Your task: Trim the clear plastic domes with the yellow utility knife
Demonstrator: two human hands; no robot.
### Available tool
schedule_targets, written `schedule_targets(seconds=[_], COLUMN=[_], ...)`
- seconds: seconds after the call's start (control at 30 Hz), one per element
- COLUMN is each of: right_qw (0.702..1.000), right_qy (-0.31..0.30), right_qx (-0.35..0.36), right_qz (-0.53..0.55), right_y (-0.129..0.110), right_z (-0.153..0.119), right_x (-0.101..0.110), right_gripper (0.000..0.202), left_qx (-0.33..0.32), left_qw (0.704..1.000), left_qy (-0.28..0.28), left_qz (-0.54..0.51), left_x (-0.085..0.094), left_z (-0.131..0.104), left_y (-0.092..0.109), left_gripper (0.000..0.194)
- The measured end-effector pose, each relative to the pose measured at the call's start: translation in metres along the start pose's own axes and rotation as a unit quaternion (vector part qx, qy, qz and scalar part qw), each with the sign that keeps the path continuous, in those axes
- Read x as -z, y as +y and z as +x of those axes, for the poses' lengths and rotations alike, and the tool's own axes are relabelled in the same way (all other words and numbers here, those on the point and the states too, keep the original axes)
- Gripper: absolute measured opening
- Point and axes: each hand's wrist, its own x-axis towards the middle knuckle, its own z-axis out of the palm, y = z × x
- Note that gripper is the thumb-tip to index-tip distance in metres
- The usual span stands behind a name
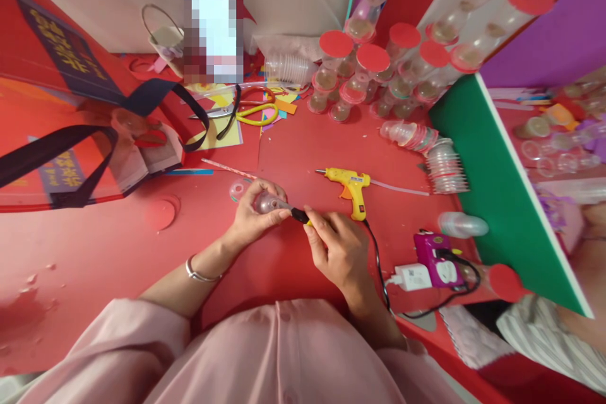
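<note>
We hold a clear plastic cup (266,202) in our left hand (255,214), fingers and thumb curled around it, just above the near part of the red table (293,139). Our right hand (338,246) pinches a slim black-and-yellow cutter (299,214), its grey tip meeting the side of the cup; we cannot tell whether it has gone through. Beyond our right hand, a yellow glue gun (348,186) lies on its side, a translucent glue stick (398,187) reaching out of its back. Just beyond our left hand are a clear disc (238,189) and a striped straw (227,168). Farther off, yellow-handled scissors (258,115) lie over paper scraps (222,132). To the right, hourglass-shaped cup pairs (353,89) with red discs stand in a cluster, and nested clear cups (446,167) lie near the green divider (511,196). A purple power adapter (433,252) sits nearer us.
</note>
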Motion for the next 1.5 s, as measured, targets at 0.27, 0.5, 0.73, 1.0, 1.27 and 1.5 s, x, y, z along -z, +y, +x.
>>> schedule_targets(seconds=[0.27, 0.5, 0.73, 1.0, 1.27, 1.5], right_qw=[1.000, 1.000, 1.000, 1.000, 1.000, 1.000], right_qy=[-0.012, 0.006, 0.012, 0.000, 0.005, 0.000], right_qx=[-0.014, 0.000, 0.011, -0.003, 0.003, -0.002], right_qz=[0.024, 0.010, -0.015, 0.020, -0.006, 0.014], right_y=[-0.0005, -0.0003, 0.0003, 0.0003, 0.0011, 0.0011], right_z=[0.0002, 0.0000, 0.0001, 0.0008, 0.0006, 0.0004], right_x=[0.0026, -0.0005, -0.0014, 0.0008, -0.0009, 0.0002], right_gripper=[0.032, 0.031, 0.032, 0.030, 0.031, 0.031], left_qx=[0.000, 0.001, -0.003, -0.003, 0.008, 0.000], left_qw=[1.000, 1.000, 0.999, 0.999, 0.999, 0.999], left_qy=[0.012, 0.014, 0.027, 0.039, 0.035, 0.032], left_qz=[0.016, 0.004, 0.020, 0.027, 0.015, 0.021], left_x=[-0.0030, -0.0018, -0.0017, -0.0043, -0.0039, -0.0042], left_z=[0.0008, -0.0007, -0.0011, 0.0000, -0.0012, 0.0002], left_y=[0.0047, 0.0018, 0.0004, 0.0048, 0.0033, 0.0045], left_gripper=[0.046, 0.045, 0.044, 0.050, 0.046, 0.051])
